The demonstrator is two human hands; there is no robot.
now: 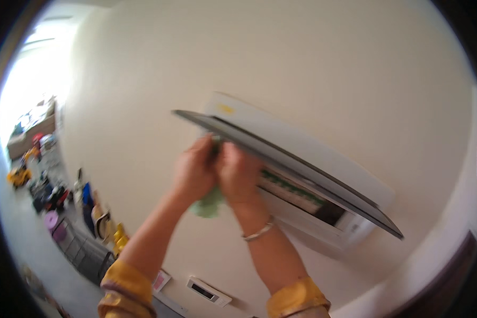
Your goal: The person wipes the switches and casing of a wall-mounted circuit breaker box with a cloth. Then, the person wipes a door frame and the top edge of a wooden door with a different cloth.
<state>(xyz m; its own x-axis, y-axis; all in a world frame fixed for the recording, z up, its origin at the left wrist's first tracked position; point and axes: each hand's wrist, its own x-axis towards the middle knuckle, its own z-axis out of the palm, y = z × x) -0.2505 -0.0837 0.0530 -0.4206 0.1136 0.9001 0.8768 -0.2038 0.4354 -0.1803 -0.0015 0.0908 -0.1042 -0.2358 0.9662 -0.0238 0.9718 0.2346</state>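
A white wall-mounted unit, which looks like an air conditioner (302, 147), has its long front panel (338, 210) swung up. Under the raised panel a recess (290, 189) shows green and whitish parts and a dark end. My left hand (194, 171) and my right hand (238, 171) are close together beneath the panel's left part. Both grip a light green cloth (208, 204), whose lower end hangs between my wrists. Blur hides whether the bunched upper part of the cloth touches the panel. My right wrist wears a bracelet (258, 233).
Below the unit, a white wall device with a dark display (204, 292) is fixed to the beige wall (262, 59). Along the wall's foot at left stand a grey bag-like container (87, 252), a purple roll (55, 226) and a yellow toy vehicle (19, 176).
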